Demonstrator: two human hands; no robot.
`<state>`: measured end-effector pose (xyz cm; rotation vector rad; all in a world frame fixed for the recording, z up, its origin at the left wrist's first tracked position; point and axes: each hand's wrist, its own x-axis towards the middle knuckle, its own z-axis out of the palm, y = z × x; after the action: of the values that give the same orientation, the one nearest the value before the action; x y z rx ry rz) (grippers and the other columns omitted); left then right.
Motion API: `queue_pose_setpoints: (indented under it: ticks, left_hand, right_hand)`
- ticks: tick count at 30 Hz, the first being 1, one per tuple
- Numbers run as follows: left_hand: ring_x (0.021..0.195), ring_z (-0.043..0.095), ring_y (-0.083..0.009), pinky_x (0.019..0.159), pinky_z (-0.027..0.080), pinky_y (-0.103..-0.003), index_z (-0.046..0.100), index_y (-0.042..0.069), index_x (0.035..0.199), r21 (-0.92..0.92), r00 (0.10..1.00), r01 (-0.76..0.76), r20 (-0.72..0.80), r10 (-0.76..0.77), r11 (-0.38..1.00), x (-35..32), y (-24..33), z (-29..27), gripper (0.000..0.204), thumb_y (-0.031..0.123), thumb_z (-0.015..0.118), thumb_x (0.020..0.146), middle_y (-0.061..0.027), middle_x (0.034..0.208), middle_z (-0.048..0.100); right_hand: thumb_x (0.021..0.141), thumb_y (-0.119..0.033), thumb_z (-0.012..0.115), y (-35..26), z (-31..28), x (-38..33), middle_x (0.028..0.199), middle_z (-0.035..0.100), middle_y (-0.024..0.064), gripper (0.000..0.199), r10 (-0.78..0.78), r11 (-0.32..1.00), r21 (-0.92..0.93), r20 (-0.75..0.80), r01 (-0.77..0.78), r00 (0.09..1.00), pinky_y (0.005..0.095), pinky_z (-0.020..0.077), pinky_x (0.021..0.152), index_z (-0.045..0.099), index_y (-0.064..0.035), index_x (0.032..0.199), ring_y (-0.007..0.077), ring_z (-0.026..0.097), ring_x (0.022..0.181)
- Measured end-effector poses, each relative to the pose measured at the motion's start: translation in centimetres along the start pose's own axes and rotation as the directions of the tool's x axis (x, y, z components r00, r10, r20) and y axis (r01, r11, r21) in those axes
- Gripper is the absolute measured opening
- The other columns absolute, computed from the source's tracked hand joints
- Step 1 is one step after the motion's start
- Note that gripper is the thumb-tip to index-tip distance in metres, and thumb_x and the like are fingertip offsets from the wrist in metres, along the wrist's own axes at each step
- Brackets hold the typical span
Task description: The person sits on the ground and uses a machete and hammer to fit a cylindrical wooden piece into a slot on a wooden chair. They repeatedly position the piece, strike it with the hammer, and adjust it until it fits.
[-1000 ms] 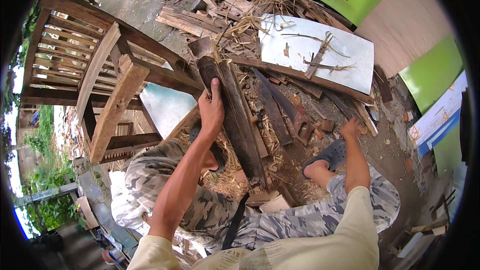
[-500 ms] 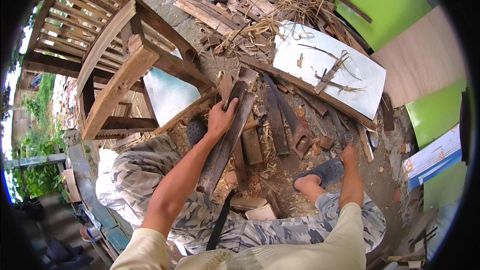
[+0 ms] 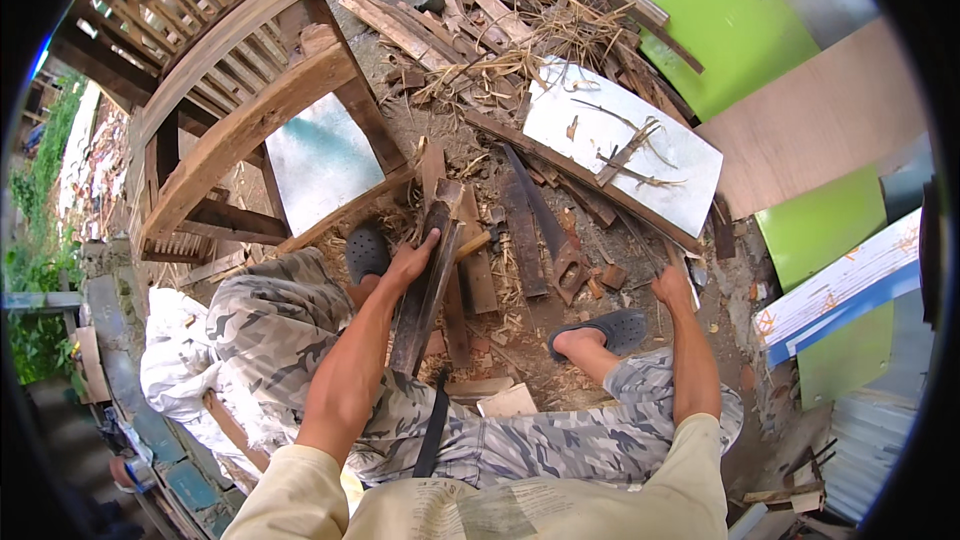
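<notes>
My left hand (image 3: 412,260) is closed round the left edge of a dark, weathered wooden board (image 3: 430,292). The board slants between my knees, its lower end by my left thigh. My right hand (image 3: 673,286) is a closed fist beside my right knee. From that fist a narrow dark blade-like strip (image 3: 638,234) runs up and to the left; its grip is hidden by the fingers. Right of the board, a wooden-handled handsaw (image 3: 570,270) lies on the ground among loose planks (image 3: 522,230). A light wooden handle (image 3: 472,246) pokes out beside the board.
A wooden slatted chair frame (image 3: 250,145) lies tipped at the left. Scrap wood and dry twigs (image 3: 560,35) are heaped at the far side. A white panel (image 3: 610,140) with sticks on it lies at the right, with green sheets (image 3: 700,30) beyond. Sandals (image 3: 610,332) are on my feet.
The view has shifted. The board stands a bit steeper and looks narrower, my left hand lower along its left edge. My right hand remains closed beside the knee.
</notes>
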<state>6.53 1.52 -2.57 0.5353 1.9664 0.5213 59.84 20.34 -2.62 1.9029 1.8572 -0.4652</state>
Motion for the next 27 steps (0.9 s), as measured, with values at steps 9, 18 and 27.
queue_pose_setpoints:
  ticks: [9, 18, 27]
  left_hand:
    - [0.112, 0.064, -0.0345, 0.095, 0.048, -0.048, 0.069, -0.006, 0.120, 0.028, 0.720, -0.272, 0.670, 0.184, 0.962, -6.1, 4.1, 8.8, 0.098, 0.084, 0.053, 0.085, -0.0247, 0.121, 0.066]
    - [0.091, 0.072, -0.0388, 0.082, 0.055, -0.051, 0.075, -0.002, 0.100, 0.424, 0.939, -0.344, 0.131, 0.319, 0.838, -1.3, 0.6, 5.2, 0.085, 0.079, 0.051, 0.089, -0.0256, 0.093, 0.073]
    - [0.095, 0.068, -0.0433, 0.086, 0.053, -0.052, 0.066, -0.008, 0.114, 0.504, 0.975, -0.207, 0.176, 0.135, 0.838, 0.4, -7.8, 5.5, 0.084, 0.071, 0.045, 0.097, -0.0271, 0.097, 0.070]
  right_hand:
    - [0.080, -0.027, 0.069, -1.3, -8.9, -7.2, 0.094, 0.072, 0.0282, 0.035, -0.206, 0.968, -0.154, -0.035, 0.198, 0.978, 0.0497, 0.0569, 0.077, 0.073, 0.0040, 0.095, 0.0409, 0.072, 0.088]
    - [0.092, -0.034, 0.071, -10.4, -9.4, -19.6, 0.066, 0.062, 0.0091, 0.042, -0.095, 0.709, 0.698, -0.051, 0.103, 0.994, 0.0318, 0.0466, 0.044, 0.065, -0.0008, 0.117, 0.0157, 0.057, 0.045]
    - [0.088, -0.037, 0.072, -16.6, -1.8, -23.0, 0.083, 0.066, 0.0315, 0.045, -0.370, 0.802, 0.514, 0.026, 0.305, 0.929, 0.0504, 0.0494, 0.078, 0.068, 0.0073, 0.095, 0.0498, 0.064, 0.087]
